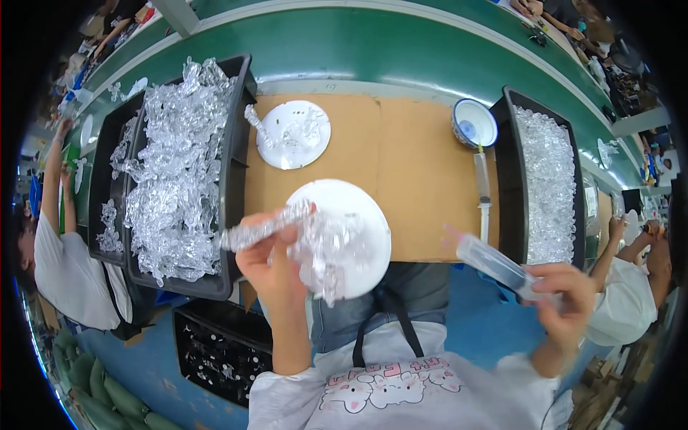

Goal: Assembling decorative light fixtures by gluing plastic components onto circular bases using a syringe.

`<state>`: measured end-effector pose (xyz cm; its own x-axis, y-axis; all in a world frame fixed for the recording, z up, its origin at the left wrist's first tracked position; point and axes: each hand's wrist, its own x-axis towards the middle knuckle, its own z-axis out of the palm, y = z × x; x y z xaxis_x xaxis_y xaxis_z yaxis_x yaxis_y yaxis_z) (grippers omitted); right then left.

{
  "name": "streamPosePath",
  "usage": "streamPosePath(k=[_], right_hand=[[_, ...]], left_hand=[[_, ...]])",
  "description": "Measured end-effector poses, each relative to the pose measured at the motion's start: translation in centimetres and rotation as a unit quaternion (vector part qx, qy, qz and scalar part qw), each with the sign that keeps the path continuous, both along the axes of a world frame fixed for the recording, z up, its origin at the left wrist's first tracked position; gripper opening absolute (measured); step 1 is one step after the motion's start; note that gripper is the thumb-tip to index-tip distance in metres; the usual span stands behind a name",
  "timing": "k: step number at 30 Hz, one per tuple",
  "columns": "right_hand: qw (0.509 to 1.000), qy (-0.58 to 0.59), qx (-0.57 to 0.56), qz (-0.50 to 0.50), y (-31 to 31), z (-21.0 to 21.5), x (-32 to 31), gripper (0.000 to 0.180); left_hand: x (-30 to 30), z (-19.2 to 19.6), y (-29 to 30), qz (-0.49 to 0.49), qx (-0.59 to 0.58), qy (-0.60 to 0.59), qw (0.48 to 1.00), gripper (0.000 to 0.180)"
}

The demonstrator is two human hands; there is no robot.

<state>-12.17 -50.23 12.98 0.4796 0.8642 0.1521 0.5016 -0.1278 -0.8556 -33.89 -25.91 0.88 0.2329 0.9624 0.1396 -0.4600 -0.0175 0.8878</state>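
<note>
My left hand (271, 265) is closed on a clear, shiny plastic piece (269, 226) with a knobbly stem. More clear branched plastic (331, 244) hangs by the fingers, over a round white plate (369, 215) near the table's front edge. Whether it is all one piece I cannot tell. Off to the right, my right hand (562, 294) grips a large clear syringe (494, 264) by its rear end. Its pinkish tip points left toward the plate, and motion blurs it. The syringe is apart from the plastic.
Black bins of clear plastic pieces stand left (236, 165) and right (510, 165) of the cardboard (416, 193). Farther back are another white plate (294, 159) with clear pieces, and a blue-rimmed bowl (475, 118) with a second syringe (482, 179) leading from it. People sit on both sides.
</note>
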Motion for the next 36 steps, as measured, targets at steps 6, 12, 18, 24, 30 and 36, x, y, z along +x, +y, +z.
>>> streamPosePath(k=[6, 12, 18, 24, 30, 36], right_hand=[[0.969, 0.094, 0.039, -0.226, 3.5, -13.7, -4.6, 0.019], [0.95, 0.16, 0.073, -0.259, 6.8, -18.5, -4.1, 0.017], [0.958, 0.131, 0.061, -0.249, 6.5, -20.3, -4.0, 0.017], [0.944, 0.285, 0.062, -0.157, 2.4, -13.9, -2.1, 0.021], [0.989, -0.002, 0.031, -0.145, -4.7, -3.7, 4.2, 0.023], [0.992, -0.091, -0.028, -0.088, -3.8, -0.9, 6.5, 0.022]], left_hand=[[9.9, 0.5, 3.1, 0.0, 0.061, 0.023, 0.998, 0.016], [19.8, -1.7, 11.6, 0.002, 0.187, 0.059, 0.981, 0.016], [26.5, -5.6, 19.0, -0.114, 0.142, 0.123, 0.976, 0.024], [25.9, -3.4, 18.6, -0.358, 0.117, 0.116, 0.919, 0.02], [24.0, 1.7, 13.0, -0.591, 0.157, 0.054, 0.79, 0.018], [22.1, 3.1, 9.4, -0.683, 0.162, -0.078, 0.708, 0.017]])
